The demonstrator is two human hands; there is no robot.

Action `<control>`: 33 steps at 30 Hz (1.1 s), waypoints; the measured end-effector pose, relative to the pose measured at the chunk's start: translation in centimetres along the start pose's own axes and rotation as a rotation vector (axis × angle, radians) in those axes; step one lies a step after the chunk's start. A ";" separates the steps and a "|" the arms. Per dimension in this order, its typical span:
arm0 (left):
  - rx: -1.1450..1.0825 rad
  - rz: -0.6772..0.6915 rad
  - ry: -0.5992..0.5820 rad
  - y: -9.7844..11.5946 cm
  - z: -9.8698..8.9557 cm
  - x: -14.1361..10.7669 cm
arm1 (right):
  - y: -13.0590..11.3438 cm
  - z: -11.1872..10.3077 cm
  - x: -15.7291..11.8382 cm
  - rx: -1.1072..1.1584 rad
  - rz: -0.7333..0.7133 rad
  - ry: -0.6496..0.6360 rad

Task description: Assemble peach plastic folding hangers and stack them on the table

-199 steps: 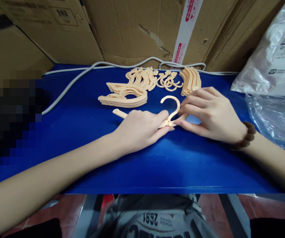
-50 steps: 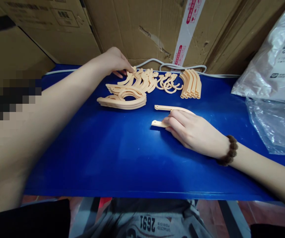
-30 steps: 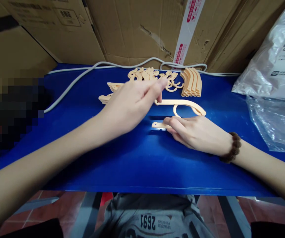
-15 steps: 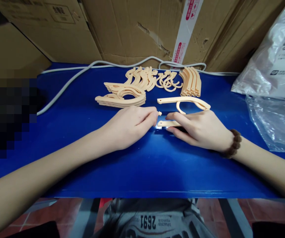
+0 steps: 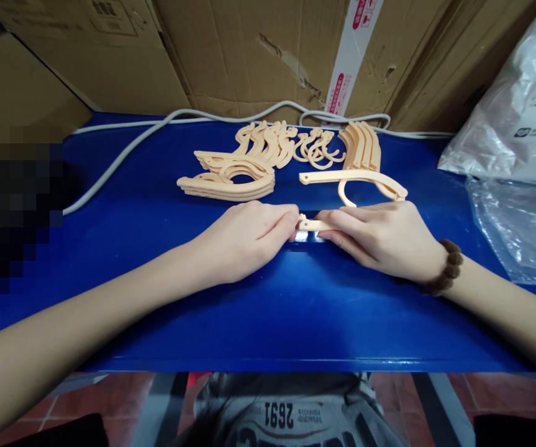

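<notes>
Both hands are over the middle of the glossy blue table [image 5: 268,329], well back from its front edge. The left hand [image 5: 249,241] is closed, fingertips pinching a small cream plastic piece [image 5: 302,218], of which only the tip shows; the rest is hidden by the hand. The right hand [image 5: 384,239] grips a flat cream plastic bar [image 5: 313,225] between thumb and fingers, its holed end pointing toward the table's left edge. Tip and bar end meet or overlap; the exact fit cannot be told. Just behind the right hand, toward the back edge, lies a cream plastic folded hanger part with a curved loop [image 5: 351,177]. Nearer the back edge, left to right: a stack of cream curved hanger parts [image 5: 233,189], a row of wavy cream plastic arms [image 5: 268,141], loose cream plastic hooks [image 5: 317,149], a bundle of bent cream plastic bars [image 5: 361,146]. A white cable [image 5: 174,118] runs along the back edge.
</notes>
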State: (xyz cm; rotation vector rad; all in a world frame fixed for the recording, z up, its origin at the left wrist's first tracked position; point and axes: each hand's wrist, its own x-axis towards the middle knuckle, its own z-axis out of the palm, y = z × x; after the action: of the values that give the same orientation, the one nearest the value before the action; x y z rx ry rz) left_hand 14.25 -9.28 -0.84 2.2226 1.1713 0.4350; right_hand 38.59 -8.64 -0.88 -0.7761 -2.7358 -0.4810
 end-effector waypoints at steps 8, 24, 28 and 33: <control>0.142 0.040 -0.040 0.0 -0.1 0.0 | 0.0 -0.1 0.1 0.017 -0.010 -0.018; 0.923 0.280 0.051 -0.1 0.6 0.2 | 0.1 0.2 0.2 0.029 -0.003 -0.040; 0.934 0.373 0.107 -0.5 0.5 0.2 | 0.4 0.3 0.2 0.081 0.004 -0.054; 0.962 0.465 0.168 -0.8 0.4 0.1 | 0.7 0.1 0.4 0.193 0.047 -0.149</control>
State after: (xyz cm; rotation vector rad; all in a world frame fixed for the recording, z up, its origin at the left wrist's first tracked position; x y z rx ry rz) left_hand 14.02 -9.01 -1.61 3.3811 1.0518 0.2535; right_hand 38.61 -7.88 -0.67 -0.8550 -2.8378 -0.1510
